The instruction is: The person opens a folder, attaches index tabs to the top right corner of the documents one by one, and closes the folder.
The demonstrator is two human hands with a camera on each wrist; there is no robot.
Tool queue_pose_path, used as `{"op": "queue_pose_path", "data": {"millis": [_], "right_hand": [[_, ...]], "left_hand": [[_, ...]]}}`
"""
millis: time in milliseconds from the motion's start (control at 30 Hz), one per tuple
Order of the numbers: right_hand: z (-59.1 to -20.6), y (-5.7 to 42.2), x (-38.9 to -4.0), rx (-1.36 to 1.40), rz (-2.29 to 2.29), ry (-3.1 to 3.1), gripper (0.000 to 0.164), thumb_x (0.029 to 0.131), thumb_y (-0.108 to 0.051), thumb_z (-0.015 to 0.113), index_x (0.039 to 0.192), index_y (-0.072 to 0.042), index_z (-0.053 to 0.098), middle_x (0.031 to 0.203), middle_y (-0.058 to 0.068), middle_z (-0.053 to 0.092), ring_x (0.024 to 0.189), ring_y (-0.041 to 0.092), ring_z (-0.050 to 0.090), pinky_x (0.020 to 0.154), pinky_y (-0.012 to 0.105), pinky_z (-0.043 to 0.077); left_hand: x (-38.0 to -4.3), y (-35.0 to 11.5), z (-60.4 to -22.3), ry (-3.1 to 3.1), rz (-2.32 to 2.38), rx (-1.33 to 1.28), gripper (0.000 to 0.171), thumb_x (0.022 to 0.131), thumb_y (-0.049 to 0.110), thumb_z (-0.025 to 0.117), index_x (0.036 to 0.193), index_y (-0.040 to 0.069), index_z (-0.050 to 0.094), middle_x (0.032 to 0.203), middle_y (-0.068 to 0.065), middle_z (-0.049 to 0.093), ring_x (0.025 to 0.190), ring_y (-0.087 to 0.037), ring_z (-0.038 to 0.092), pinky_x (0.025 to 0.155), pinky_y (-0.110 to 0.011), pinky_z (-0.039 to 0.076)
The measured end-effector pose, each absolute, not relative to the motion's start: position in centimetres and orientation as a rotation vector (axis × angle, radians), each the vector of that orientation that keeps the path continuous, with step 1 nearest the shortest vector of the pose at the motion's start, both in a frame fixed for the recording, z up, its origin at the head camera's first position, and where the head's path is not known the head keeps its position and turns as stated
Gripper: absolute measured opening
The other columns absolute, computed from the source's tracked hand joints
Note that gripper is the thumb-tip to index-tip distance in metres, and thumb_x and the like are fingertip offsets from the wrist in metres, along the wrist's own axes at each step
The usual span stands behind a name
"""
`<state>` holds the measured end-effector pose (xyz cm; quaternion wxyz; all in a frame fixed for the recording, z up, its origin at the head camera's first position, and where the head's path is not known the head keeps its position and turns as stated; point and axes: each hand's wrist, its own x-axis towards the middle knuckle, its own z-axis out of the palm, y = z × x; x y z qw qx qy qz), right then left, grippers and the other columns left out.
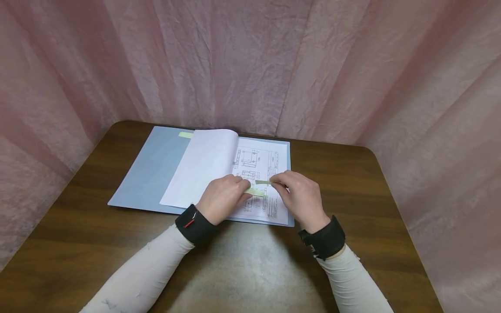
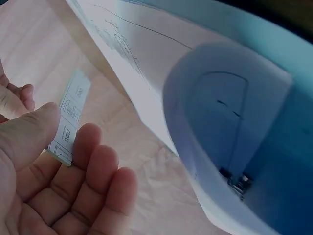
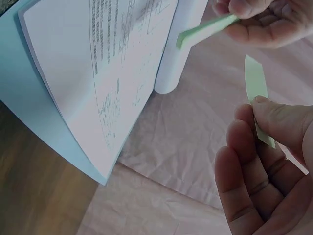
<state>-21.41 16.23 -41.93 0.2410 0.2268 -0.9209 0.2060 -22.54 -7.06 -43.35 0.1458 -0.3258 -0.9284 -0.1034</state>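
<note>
My left hand (image 1: 225, 195) pinches a small pad of pale green sticky notes (image 1: 256, 192) between thumb and forefinger, over the right-hand page. The printed backing of the sticky note pad (image 2: 70, 117) faces the left wrist camera. A single green sticky note (image 3: 256, 83) is pinched by the thumb and fingers of my right hand (image 1: 300, 193), just apart from the pad. Beneath both hands lies an open blue folder (image 1: 150, 167) holding sheets, the exposed drawing sheet (image 1: 279, 213) showing technical line drawings. A turned-over white sheet (image 1: 199, 169) curves up at the fold.
Another green sticky note (image 1: 185, 134) sticks out at the top edge of the turned sheets. Metal binder hardware (image 2: 237, 183) shows inside the fold. The brown wooden table (image 1: 340, 174) has rounded back corners, and a pink curtain (image 1: 250, 65) hangs around it.
</note>
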Motion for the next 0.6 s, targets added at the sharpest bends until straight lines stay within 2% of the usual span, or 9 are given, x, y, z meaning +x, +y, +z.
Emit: {"op": "queue_pose_path", "data": {"millis": [167,600], "right_hand": [[-41.9,16.5,-21.3,0.596,0.560,-2.513,0.015,0.088,-0.024,0.075,0.103,-0.026,0.078,0.094,-0.013,0.068,0.076,0.002,0.058,0.059,0.025,0.043],[-41.6,16.4,-21.2,0.576,0.557,-2.531,0.009,0.087,-0.031,0.077,0.093,-0.024,0.077,0.086,-0.013,0.066,0.071,0.003,0.055,0.056,0.024,0.041]], "left_hand": [[-21.6,-7.8,-43.4,-2.696,-0.294,-0.958,0.025,0.083,0.032,0.080,0.100,0.018,0.071,0.086,0.007,0.064,0.075,-0.009,0.052,0.064,-0.025,0.044],[-17.9,-8.0,-44.5,-2.683,-0.287,-1.197,0.025,0.086,0.034,0.077,0.104,0.018,0.071,0.091,0.006,0.059,0.081,-0.012,0.048,0.069,-0.025,0.043]]}}
